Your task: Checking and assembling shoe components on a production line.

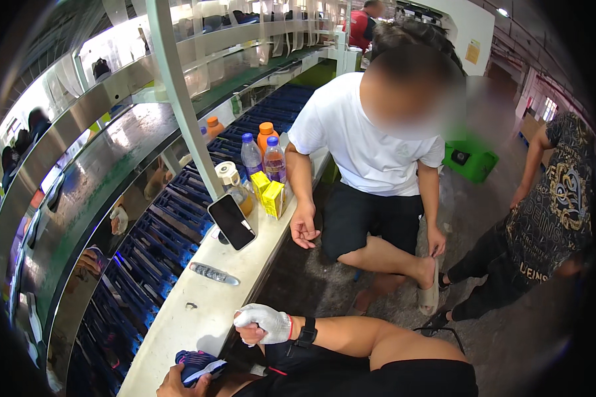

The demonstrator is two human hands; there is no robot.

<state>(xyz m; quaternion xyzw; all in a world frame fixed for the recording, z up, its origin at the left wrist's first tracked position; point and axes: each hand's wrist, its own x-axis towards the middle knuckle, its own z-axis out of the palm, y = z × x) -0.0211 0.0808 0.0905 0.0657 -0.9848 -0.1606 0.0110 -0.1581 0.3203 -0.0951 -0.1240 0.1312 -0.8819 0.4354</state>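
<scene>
My right hand (263, 324) wears a white glove and a black wrist band. It is closed in a fist at the near edge of the white counter (198, 317), and I see nothing in it. Lower down, my bare left hand (179, 384) grips a dark blue and purple glove-like cloth item (198, 365) against the counter's end. A crushed clear plastic bottle (213, 273) lies on the counter a little beyond my right hand.
A dark phone (232, 221) leans upright on the counter, with yellow cartons (271, 197), a jar (235, 185) and drink bottles (263, 157) behind it. A person in a white shirt (371, 139) sits with a hand (304, 228) on the counter edge. Another person (549, 212) crouches right. Blue roller conveyor (172, 225) runs left.
</scene>
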